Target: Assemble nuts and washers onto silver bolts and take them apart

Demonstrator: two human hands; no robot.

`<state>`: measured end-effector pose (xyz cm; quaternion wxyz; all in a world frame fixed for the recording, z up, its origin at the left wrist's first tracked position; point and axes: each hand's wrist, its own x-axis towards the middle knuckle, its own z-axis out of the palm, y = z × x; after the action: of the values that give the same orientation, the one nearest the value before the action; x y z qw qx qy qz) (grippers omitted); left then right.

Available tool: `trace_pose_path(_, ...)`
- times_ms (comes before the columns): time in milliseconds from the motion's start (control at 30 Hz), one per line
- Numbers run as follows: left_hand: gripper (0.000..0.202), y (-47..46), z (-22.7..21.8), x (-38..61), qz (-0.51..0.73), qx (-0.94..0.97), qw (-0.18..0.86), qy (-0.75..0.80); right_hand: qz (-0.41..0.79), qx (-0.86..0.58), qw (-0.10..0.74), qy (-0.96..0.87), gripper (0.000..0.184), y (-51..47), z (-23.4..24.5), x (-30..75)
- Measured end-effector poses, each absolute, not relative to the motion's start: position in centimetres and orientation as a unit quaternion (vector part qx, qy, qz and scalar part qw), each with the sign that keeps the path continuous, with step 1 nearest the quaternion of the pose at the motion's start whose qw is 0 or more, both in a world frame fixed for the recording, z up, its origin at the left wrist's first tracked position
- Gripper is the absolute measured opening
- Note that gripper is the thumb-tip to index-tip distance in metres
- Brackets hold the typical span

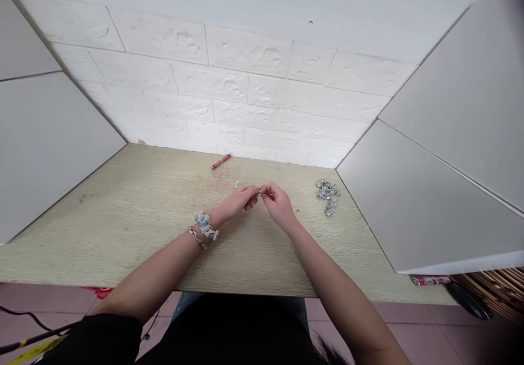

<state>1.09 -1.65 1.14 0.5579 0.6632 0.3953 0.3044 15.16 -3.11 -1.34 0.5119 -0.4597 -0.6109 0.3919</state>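
My left hand (242, 198) and my right hand (277, 203) meet over the middle of the table (135, 223), fingers of both closed in a pinch. Between the fingertips shows a tiny silvery metal piece (260, 192); its kind is too small to tell. Just beyond the left hand, a small pale metal piece (237, 184) stands on the tabletop. To the right of my right hand lies a pile of shiny metal hardware (327, 189), with a few similar pieces (331, 208) just in front of it.
A red tube-shaped object (221, 161) lies near the white brick-patterned wall (229, 87). Grey panels (53, 152) enclose the table at left and right. At the front right corner are another red patterned object (430, 280), a dark object (469, 301) and a woven brown item (497, 288).
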Motion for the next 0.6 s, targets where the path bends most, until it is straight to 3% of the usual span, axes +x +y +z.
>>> trace_pose_path(400,0.037,-1.97,1.35,1.27,0.305,0.647,0.588,0.378,0.481,-0.514,0.554,-0.444,0.007,-2.75,-1.00,15.53)
trace_pose_path(600,0.038,-2.14,1.54,1.28,0.292,0.677,0.574,0.356,0.494,-0.565,0.464,-0.472,0.051,-2.71,-1.42,15.47)
